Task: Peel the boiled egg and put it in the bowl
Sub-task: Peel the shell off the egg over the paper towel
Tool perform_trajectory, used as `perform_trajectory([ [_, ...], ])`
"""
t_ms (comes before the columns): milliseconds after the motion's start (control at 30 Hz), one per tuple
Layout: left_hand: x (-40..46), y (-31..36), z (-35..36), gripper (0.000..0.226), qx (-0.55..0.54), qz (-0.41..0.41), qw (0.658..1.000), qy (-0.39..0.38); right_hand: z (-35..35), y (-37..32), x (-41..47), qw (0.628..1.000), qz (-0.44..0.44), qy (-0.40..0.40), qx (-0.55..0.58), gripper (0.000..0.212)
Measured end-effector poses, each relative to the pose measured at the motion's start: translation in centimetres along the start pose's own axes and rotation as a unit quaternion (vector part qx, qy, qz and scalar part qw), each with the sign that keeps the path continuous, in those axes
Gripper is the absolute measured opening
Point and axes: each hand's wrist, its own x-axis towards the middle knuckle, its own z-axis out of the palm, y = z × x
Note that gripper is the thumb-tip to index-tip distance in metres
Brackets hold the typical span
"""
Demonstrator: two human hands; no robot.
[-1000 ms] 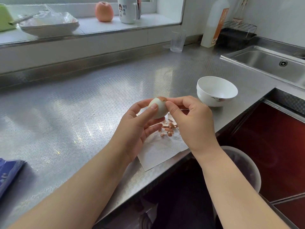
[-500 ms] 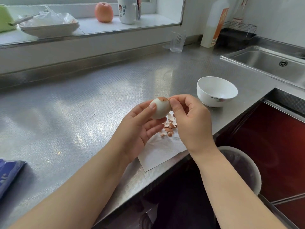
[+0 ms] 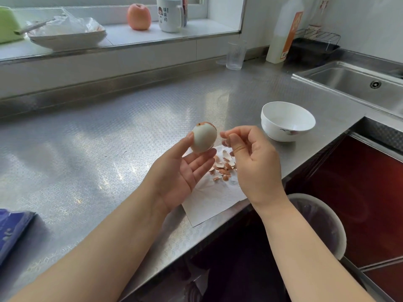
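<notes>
My left hand [image 3: 181, 173] holds the boiled egg [image 3: 204, 138] between thumb and fingertips above the steel counter. The egg is mostly white, with a patch of brown shell at its top. My right hand [image 3: 255, 162] is just right of the egg, apart from it, pinching a small piece of brown shell [image 3: 226, 142] between thumb and fingers. Several shell pieces [image 3: 223, 167] lie on a white paper towel [image 3: 209, 203] under my hands. The white bowl [image 3: 287, 120] stands empty to the right of my right hand.
A sink [image 3: 357, 83] is at the far right. A glass [image 3: 235, 55] and a white bottle [image 3: 283, 33] stand at the back. A bin with a liner [image 3: 320, 221] sits below the counter edge. A blue object [image 3: 11, 232] lies at the left.
My right hand has come away from the egg to the right with a bit of shell. My left hand has lifted and turned the egg a little.
</notes>
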Motion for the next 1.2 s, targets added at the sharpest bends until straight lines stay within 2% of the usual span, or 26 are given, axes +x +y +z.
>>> perform_trajectory([
  [133,-0.1,0.0,0.0,0.040,-0.008,-0.002,1.000,-0.004,-0.6,0.9,-0.5,0.998,0.040,-0.030,-0.021,0.011],
  [267,-0.1,-0.1,0.1,0.047,0.052,0.041,0.998,-0.003,-1.3,1.4,-0.3,0.995,0.043,-0.040,-0.082,0.012],
  [400,-0.2,-0.4,0.4,0.049,0.124,0.085,0.989,0.009,-1.7,0.7,0.4,0.993,-0.017,-0.063,-0.103,0.031],
  [500,-0.3,-0.8,0.5,0.039,0.171,0.108,0.979,0.009,-1.6,0.0,0.7,0.988,-0.078,-0.075,-0.111,0.029],
  [700,-0.4,-1.0,0.6,0.042,0.214,0.127,0.969,0.010,-1.5,-0.3,0.9,0.983,-0.116,-0.062,-0.132,0.019],
  [833,-0.3,-1.2,0.6,0.044,0.234,0.132,0.963,0.010,-1.5,-0.6,0.8,0.967,-0.156,-0.038,-0.198,0.014],
  [900,-0.3,-1.1,0.5,0.038,0.224,0.131,0.966,0.008,-1.4,-0.7,0.7,0.966,-0.156,-0.037,-0.202,0.014],
  [1033,-0.3,-1.0,0.4,0.033,0.232,0.139,0.963,0.001,-1.5,-0.6,0.7,0.988,-0.089,-0.041,-0.116,0.014],
  [1200,-0.3,-1.0,0.4,0.042,0.238,0.140,0.961,-0.001,-1.2,-0.1,0.7,0.970,-0.167,-0.017,-0.177,0.013],
])
